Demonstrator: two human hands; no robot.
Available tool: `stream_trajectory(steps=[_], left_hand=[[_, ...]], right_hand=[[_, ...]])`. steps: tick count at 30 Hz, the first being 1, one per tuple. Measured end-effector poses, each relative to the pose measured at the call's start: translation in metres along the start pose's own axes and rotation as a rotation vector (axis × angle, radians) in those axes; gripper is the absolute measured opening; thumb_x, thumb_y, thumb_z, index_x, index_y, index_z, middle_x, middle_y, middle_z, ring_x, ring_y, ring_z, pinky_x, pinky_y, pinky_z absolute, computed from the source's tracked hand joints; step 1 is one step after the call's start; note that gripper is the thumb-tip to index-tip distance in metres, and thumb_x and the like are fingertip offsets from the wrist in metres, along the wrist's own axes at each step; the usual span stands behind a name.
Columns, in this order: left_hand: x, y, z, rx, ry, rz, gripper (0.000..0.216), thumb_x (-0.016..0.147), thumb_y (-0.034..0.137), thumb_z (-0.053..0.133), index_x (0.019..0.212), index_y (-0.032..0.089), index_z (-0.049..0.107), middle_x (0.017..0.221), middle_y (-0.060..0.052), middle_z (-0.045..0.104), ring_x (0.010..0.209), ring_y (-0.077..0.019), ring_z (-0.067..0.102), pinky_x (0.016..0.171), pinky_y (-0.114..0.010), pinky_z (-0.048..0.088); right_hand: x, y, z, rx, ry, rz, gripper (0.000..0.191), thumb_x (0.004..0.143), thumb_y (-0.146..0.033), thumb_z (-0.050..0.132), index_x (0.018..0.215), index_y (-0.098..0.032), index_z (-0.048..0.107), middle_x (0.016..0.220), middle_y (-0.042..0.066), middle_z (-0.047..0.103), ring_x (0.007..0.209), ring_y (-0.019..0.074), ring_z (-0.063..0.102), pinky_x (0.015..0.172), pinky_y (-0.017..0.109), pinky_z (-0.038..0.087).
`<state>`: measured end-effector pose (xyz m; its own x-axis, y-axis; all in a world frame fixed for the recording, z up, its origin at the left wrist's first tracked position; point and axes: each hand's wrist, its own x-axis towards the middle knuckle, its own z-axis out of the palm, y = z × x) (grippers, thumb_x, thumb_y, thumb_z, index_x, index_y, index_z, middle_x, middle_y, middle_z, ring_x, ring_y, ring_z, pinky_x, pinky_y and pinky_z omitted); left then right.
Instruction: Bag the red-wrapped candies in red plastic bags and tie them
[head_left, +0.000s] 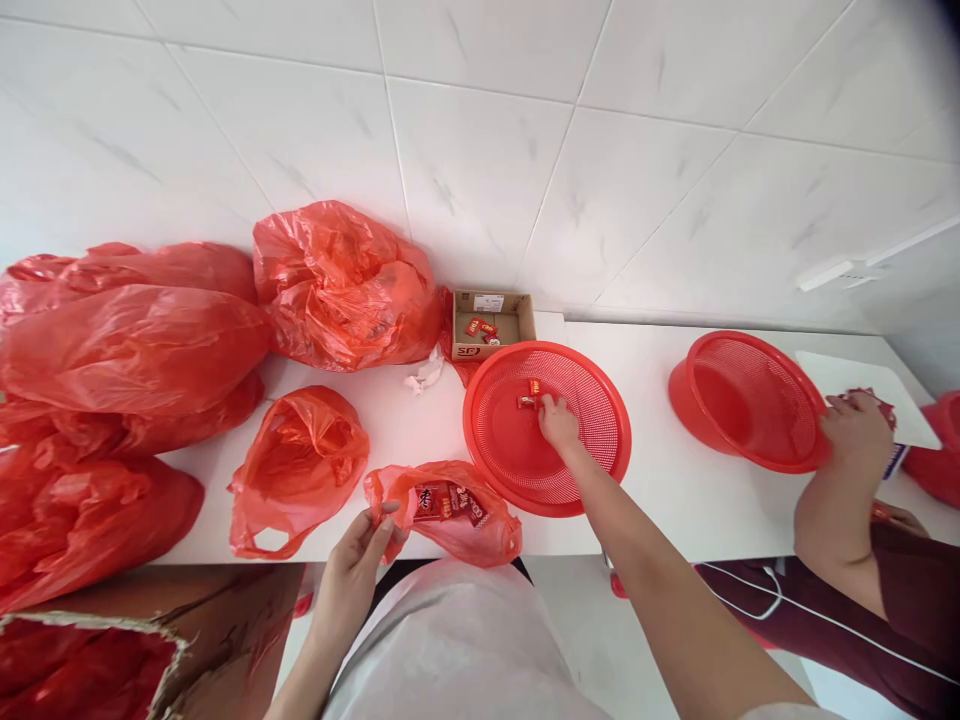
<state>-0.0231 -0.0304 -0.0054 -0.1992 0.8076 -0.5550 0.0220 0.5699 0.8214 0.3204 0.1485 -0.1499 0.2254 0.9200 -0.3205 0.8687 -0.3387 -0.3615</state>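
At the near table edge, six o'clock in my feed: left hand (360,545), thumb and fingers pinched shut on the mouth of the small red bag (491,535). The bag lies slumped on the white table (675,490), with printed red packets showing through the plastic, a fair clump of them.

Just beyond, at twelve o'clock from the bag: red mesh basket (510,455), flat on the table. The right hand (559,420) reaches into it, fingers curled down onto two or three wrapped sweets (529,393). I cannot tell whether it grips one or merely touches them. By my reading it is an early stage: the basket is nearly bare and most packets sit in the bag.

At nine o'clock from the basket: a crumpled red bag (296,470), apparently slack.

Farther, against the tiled wall: an open cardboard box (517,320) with a few red packets, and bulging red sacks (345,285) at ten o'clock.

At three o'clock: a co-worker's hand (855,430) on a tilted second basket (742,400).
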Motion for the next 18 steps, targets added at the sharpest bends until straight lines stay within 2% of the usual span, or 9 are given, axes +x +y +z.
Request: stream_trajectory(steps=[5,8,11,15,18], left_hand=[[0.003,0.002,-0.001,-0.005,0.007,0.005,0.054,0.076,0.057,0.065,0.111,0.016,0.063,0.081,-0.004,0.070,0.083,-0.0208,0.066,0.083,-0.032,0.051],[0.006,-0.004,-0.004,0.018,-0.009,0.016,0.053,0.076,0.057,0.065,0.110,0.016,0.064,0.081,-0.004,0.069,0.086,-0.0218,0.065,0.087,-0.033,0.050],[0.006,-0.012,-0.007,0.040,-0.029,-0.004,0.055,0.075,0.058,0.066,0.112,0.017,0.063,0.081,-0.004,0.069,0.090,-0.0231,0.065,0.090,-0.033,0.049],[0.003,-0.018,-0.010,0.059,-0.004,0.007,0.055,0.077,0.059,0.064,0.114,0.018,0.063,0.079,-0.002,0.068,0.087,-0.0208,0.063,0.092,-0.031,0.047],[0.000,-0.016,-0.011,0.078,-0.023,0.001,0.057,0.076,0.059,0.065,0.114,0.017,0.063,0.080,-0.003,0.069,0.085,-0.0207,0.063,0.091,-0.031,0.047]], right_hand=[[-0.013,0.002,-0.001,0.074,0.009,-0.011,0.038,0.094,-0.037,0.045,0.126,-0.020,0.055,0.105,0.013,0.063,0.096,0.0267,0.062,0.084,0.037,0.044],[-0.017,-0.006,-0.001,0.107,0.072,-0.040,0.041,0.095,-0.037,0.042,0.133,-0.023,0.049,0.115,0.011,0.060,0.105,0.0265,0.057,0.086,0.037,0.044],[-0.019,-0.020,0.004,0.177,0.052,-0.099,0.048,0.091,-0.029,0.047,0.140,-0.028,0.044,0.134,0.012,0.048,0.115,0.0292,0.051,0.091,0.040,0.042],[-0.019,-0.037,0.010,0.297,-0.019,-0.091,0.042,0.083,-0.017,0.052,0.124,-0.025,0.059,0.137,0.013,0.044,0.118,0.0315,0.048,0.095,0.043,0.039],[-0.022,-0.042,0.002,0.387,-0.069,-0.049,0.034,0.083,-0.018,0.051,0.115,-0.021,0.060,0.129,0.014,0.049,0.107,0.0258,0.053,0.090,0.039,0.042]])
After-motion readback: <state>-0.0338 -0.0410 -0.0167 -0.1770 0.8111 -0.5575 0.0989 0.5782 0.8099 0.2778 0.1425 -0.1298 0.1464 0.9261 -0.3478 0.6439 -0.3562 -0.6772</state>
